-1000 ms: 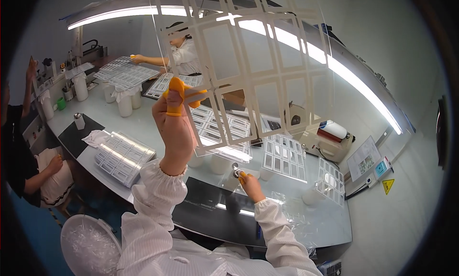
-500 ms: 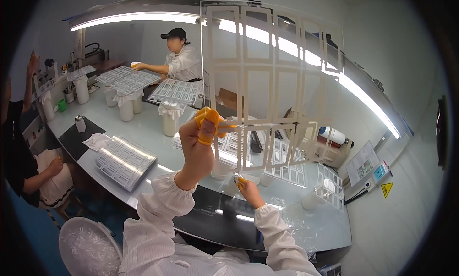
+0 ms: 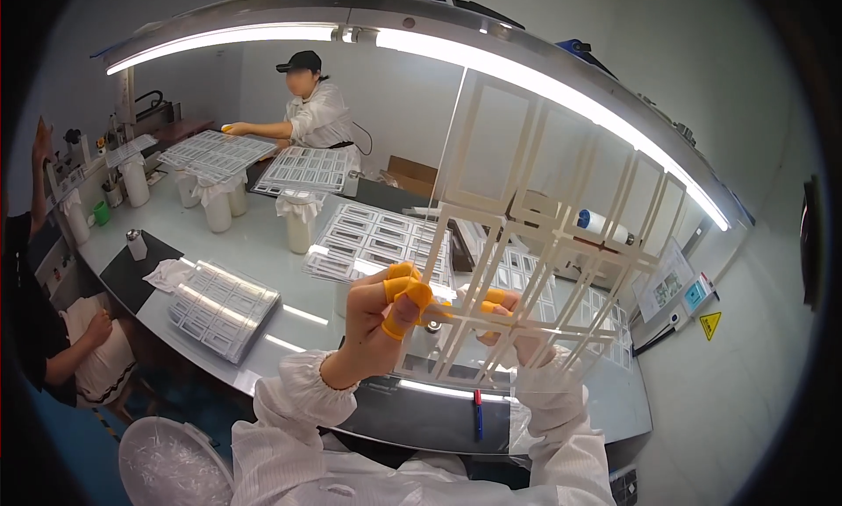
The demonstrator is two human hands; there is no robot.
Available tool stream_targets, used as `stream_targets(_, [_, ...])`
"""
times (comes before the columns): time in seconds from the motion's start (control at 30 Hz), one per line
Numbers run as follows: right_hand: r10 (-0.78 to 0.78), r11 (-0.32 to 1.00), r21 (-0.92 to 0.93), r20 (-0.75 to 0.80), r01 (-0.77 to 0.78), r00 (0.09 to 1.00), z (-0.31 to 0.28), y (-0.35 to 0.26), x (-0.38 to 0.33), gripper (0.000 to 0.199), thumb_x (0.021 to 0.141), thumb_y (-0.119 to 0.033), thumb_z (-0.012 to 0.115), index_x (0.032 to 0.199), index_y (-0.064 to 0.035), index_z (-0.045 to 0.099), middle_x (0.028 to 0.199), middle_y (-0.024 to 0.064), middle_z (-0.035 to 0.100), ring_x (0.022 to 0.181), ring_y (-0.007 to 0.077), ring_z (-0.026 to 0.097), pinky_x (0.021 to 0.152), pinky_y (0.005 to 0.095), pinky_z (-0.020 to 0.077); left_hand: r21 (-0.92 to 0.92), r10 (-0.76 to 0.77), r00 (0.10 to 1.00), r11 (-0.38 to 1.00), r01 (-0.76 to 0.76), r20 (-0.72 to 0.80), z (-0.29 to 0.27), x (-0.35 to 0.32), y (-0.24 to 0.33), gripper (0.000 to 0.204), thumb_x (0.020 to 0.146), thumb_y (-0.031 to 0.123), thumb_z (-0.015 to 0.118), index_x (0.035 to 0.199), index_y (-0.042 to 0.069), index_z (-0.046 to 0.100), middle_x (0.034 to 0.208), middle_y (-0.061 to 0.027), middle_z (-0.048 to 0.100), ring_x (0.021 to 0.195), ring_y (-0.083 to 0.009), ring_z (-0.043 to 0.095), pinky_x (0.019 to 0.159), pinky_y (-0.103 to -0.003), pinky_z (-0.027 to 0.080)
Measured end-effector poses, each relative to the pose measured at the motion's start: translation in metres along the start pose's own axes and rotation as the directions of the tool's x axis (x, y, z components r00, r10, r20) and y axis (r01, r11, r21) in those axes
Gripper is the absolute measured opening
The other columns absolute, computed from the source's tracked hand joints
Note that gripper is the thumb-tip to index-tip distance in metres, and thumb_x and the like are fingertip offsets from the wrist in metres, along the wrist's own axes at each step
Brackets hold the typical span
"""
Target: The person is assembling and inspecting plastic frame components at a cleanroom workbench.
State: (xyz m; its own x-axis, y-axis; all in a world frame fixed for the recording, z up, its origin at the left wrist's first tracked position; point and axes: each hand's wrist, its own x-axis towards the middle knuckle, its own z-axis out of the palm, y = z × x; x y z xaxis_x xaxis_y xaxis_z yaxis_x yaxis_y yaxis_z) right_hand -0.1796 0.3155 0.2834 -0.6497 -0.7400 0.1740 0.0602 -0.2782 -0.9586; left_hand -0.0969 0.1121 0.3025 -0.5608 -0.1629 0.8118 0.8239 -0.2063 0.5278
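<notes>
My left hand, with orange finger covers, pinches the left edge of a large clear sheet printed with pale rectangular frames. The sheet stands tilted in the air above the table. Behind its lower part is my right hand, seen through it, also in orange finger covers with the fingers bent together. Whether those fingers hold anything is hard to make out. A small metal-topped bottle stands just left of the right hand, partly behind the sheet.
More printed sheets rest on white cloth-topped jars. A sheet stack lies at left. A red-and-blue pen is near the front edge; a white bin holds clear scraps. Another person works across the table; someone sits at left.
My left hand has lowered the sheet, which now tilts and sits farther right. My right hand has left the metal-topped bottle and moved up and right, behind the sheet.
</notes>
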Motion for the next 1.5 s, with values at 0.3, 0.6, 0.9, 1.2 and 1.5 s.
stream_targets(0.3, [-0.133,0.960,-0.261,-0.110,0.101,0.985,0.027,-0.047,-0.003,0.043,0.069,-0.034,0.066,0.092,0.0008,0.057,0.074,0.0068,0.057,0.050,0.0069,0.054,0.039,0.0121,0.0427,-0.031,-0.020,0.991,0.999,0.024,0.129,0.001,-0.007,-0.005,0.044,0.078,0.041,0.051,0.066,-0.001,0.055,0.065,-0.0069,0.051,0.060,-0.0140,0.051,0.048,-0.022,0.039])
stream_targets(0.6, [-0.297,0.954,0.023,0.194,0.298,0.935,0.007,-0.064,0.012,0.030,0.078,-0.020,0.055,0.100,-0.0005,0.051,0.084,0.0171,0.055,0.057,0.0184,0.058,0.041,0.0239,0.0488,-0.109,0.056,0.984,0.993,-0.038,0.168,0.003,-0.013,-0.014,0.038,0.081,0.033,0.052,0.065,-0.002,0.051,0.060,-0.0048,0.044,0.051,-0.0118,0.038,0.046,-0.023,0.029])
stream_targets(0.9, [-0.109,0.971,0.224,0.109,0.082,0.988,0.024,-0.087,0.005,0.033,0.074,-0.026,0.059,0.098,-0.0041,0.050,0.084,0.0091,0.054,0.054,0.0131,0.052,0.038,0.0232,0.0402,-0.013,-0.159,0.969,0.986,0.165,0.190,-0.010,-0.033,-0.012,0.045,0.076,0.043,0.053,0.066,-0.001,0.056,0.066,-0.0079,0.052,0.054,-0.0106,0.050,0.046,-0.019,0.040])
stream_targets(1.2, [-0.155,0.984,0.129,0.275,0.124,0.949,0.010,-0.057,0.018,0.038,0.068,-0.016,0.061,0.101,0.0013,0.051,0.088,0.0174,0.053,0.053,0.0188,0.056,0.039,0.0207,0.0416,-0.066,-0.103,0.987,0.991,0.112,0.125,-0.002,-0.036,-0.008,0.039,0.078,0.032,0.056,0.057,-0.001,0.048,0.057,-0.0047,0.045,0.050,-0.0130,0.035,0.043,-0.022,0.027])
stream_targets(1.5, [-0.179,0.974,0.188,0.300,0.126,0.937,0.033,-0.079,0.011,0.038,0.075,-0.026,0.058,0.103,-0.0028,0.046,0.088,0.0115,0.053,0.061,0.0132,0.052,0.050,0.0217,0.0424,-0.079,-0.149,0.981,0.984,0.159,0.120,-0.004,-0.044,-0.005,0.041,0.077,0.035,0.056,0.056,0.000,0.049,0.057,-0.0047,0.046,0.050,-0.0127,0.036,0.043,-0.023,0.028])
